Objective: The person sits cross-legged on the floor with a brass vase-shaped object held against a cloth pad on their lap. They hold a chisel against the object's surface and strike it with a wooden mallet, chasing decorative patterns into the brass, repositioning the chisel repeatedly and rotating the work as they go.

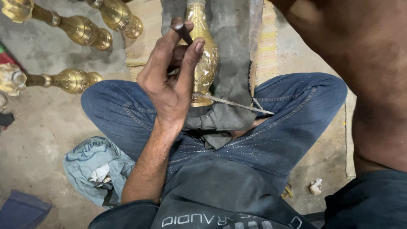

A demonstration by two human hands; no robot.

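Observation:
My left hand [169, 80] is raised over my lap, with the fingers pinched around a short dark metal tool [180, 29] whose tip points up and away. Just behind the hand lies an embossed brass vase-shaped piece [206, 63] on a grey cloth [231, 51] between my knees. The hand hides part of the piece. A thin rough stick or cord [237, 104] runs from the base of the brass piece toward my right knee. Only my right arm [364, 63] shows, at the upper right; the hand itself is out of the picture.
Three more brass stems lie on the concrete floor at the left [80, 29], [121, 15], [68, 80]. A crumpled blue-grey bag [95, 165] sits by my left thigh. A woven mat [267, 42] lies under the cloth. A dark blue object [21, 210] is at the bottom left.

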